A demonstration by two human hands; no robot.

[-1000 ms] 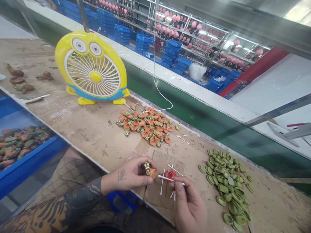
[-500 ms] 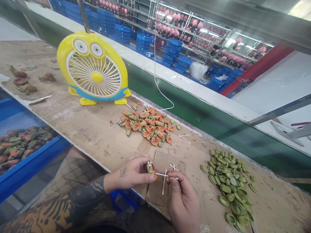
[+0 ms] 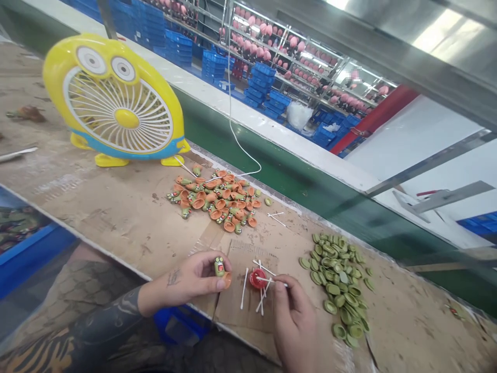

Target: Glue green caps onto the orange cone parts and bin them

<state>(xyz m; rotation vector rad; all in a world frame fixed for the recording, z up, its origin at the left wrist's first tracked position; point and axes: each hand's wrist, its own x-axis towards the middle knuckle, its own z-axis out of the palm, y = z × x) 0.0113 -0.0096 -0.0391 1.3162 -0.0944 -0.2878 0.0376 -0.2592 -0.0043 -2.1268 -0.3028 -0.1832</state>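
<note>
My left hand [image 3: 190,280] pinches a small green and orange toy figure [image 3: 220,270] with a painted face, held just above the cardboard-covered bench [image 3: 116,207]. My right hand [image 3: 293,321] grips a cotton swab [image 3: 267,280] whose tip rests at a small red cap of paint [image 3: 257,278]. Several other loose swabs [image 3: 244,294] lie around the cap. The two hands are a short gap apart near the bench's front edge.
A pile of orange-green figures [image 3: 215,199] lies behind my hands. A heap of green rings [image 3: 337,282] sits to the right. A yellow cartoon desk fan [image 3: 112,103] stands at the back left with a white cord [image 3: 233,134]. A blue bin [image 3: 23,233] is at lower left.
The swab tip has moved away from the figure in my left hand, over to the red cap. The view has shifted to the right.
</note>
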